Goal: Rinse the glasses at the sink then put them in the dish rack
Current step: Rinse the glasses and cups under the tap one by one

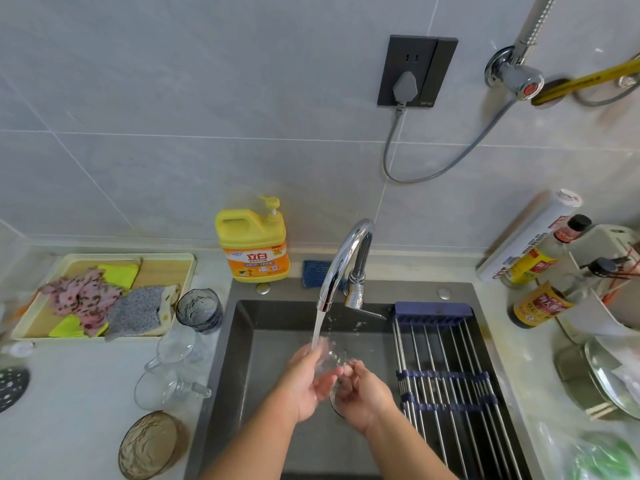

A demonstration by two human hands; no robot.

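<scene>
Under tap (pixel 346 258), glass (pixel 331 356) (seemingly gripped).

- Glass (pixel 329 356): smeared by running water (pixel 317 327), so I can't make out its rim or shape. Its lower part is covered by my left hand (pixel 304 386) and right hand (pixel 362 398).
- Drain (pixel 335 407): mostly behind the right hand.
- Clear glasses (pixel 173 368) on the table (pixel 86 393): overlapping, and I cannot count them.
- Dish rack (pixel 450 375): near end cut by the bottom edge.
- Dark perforated disc (pixel 12 388): cut by the left edge.
- Green bag (pixel 602 455): blurred, and I cannot tell what is inside.
- Bottle labels (pixel 538 303): too small for me to read.
</scene>
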